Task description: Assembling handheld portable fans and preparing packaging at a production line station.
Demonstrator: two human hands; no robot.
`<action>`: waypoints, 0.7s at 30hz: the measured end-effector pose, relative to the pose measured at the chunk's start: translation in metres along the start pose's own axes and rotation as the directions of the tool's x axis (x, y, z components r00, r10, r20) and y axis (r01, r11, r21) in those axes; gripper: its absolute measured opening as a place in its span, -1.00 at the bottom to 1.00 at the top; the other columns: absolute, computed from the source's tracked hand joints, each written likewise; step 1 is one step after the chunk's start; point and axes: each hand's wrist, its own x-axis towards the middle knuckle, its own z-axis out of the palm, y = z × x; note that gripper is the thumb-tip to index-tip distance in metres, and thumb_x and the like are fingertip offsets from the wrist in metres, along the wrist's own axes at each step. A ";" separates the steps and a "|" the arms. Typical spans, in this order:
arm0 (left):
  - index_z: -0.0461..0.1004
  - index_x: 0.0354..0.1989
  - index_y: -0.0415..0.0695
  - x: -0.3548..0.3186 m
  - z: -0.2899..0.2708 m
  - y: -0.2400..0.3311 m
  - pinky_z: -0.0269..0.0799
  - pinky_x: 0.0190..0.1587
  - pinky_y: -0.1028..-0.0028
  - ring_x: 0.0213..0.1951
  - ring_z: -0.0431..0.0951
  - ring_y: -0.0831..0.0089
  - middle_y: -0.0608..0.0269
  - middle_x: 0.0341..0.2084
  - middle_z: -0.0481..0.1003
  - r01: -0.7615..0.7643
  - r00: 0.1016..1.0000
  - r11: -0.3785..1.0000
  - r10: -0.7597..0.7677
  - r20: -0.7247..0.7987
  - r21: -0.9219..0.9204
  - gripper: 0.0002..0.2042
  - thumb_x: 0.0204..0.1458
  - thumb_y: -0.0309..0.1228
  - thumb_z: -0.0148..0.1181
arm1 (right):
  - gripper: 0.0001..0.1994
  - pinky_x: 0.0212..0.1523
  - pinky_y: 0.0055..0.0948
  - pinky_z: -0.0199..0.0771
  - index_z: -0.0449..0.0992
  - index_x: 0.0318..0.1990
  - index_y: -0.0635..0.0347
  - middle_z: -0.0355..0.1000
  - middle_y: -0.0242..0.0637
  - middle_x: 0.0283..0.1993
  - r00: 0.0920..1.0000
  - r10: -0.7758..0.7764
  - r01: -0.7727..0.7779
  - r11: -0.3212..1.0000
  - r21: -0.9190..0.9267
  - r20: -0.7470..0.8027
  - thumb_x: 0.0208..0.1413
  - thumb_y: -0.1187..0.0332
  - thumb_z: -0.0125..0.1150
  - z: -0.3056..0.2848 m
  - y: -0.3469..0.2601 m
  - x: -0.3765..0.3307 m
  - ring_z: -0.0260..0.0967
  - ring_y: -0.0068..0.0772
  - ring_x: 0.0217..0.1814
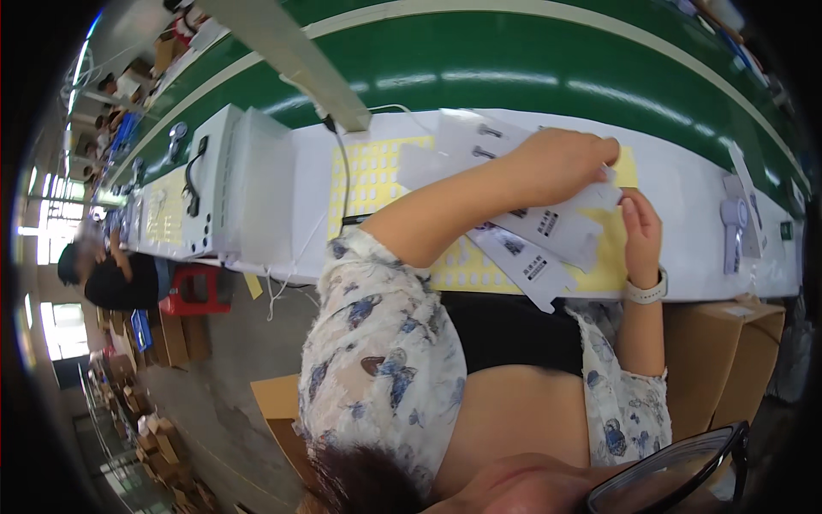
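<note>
My left hand (pixel 556 163) reaches over the white table (pixel 685 197) and pinches the top edge of a flat white packet (pixel 575 224) with a dark printed label. My right hand (pixel 642 227), with a white watch (pixel 646 293) on its wrist, has its fingers closed at the same packet's right corner. Under the packet lie more such white packets (pixel 531 265), fanned out over a yellow sheet of round white stickers (pixel 372 176).
A green conveyor belt (pixel 514 68) runs behind the table. White boxes (pixel 235 180) stand at the left, and a white hand-held device (pixel 734 227) lies at the right. Cardboard boxes (pixel 728 343) sit under the table. Another person (pixel 107 278) is seated far left by a red stool (pixel 193 289).
</note>
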 end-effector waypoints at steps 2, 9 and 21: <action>0.42 -0.25 -0.14 0.002 -0.001 -0.001 0.42 -0.29 0.20 -0.30 0.54 0.08 0.09 -0.39 0.53 0.002 0.995 1.000 0.000 -0.103 0.018 -0.83 0.01 -0.37 0.14 | -0.69 -0.01 -0.52 0.30 0.36 0.03 0.33 0.45 -0.27 -0.14 0.985 -0.157 0.159 0.987 -0.031 0.071 0.13 0.46 0.07 0.023 -0.016 -0.016 0.36 -0.46 -0.07; 0.43 -0.28 -0.12 0.003 -0.015 0.003 0.43 -0.37 0.32 -0.39 0.54 0.17 0.16 -0.43 0.53 0.011 0.948 0.997 0.013 -0.319 0.075 -0.85 -0.02 -0.43 0.20 | -0.51 -0.08 -0.48 0.38 0.31 0.12 0.24 0.47 -0.23 -0.26 0.993 -0.109 0.099 0.979 -0.176 -0.045 -0.04 0.53 0.22 0.045 -0.055 -0.019 0.42 -0.48 -0.21; 0.44 -0.30 -0.11 0.007 -0.005 0.009 0.44 -0.41 0.35 -0.42 0.55 0.21 0.20 -0.44 0.55 0.050 0.949 0.978 0.017 -0.316 0.201 -0.85 -0.04 -0.42 0.23 | -0.69 -0.15 -0.56 0.40 0.37 -0.04 0.30 0.40 -0.34 -0.23 0.995 -0.052 0.053 0.999 0.010 -0.081 0.02 0.57 0.19 0.045 -0.049 -0.026 0.40 -0.53 -0.20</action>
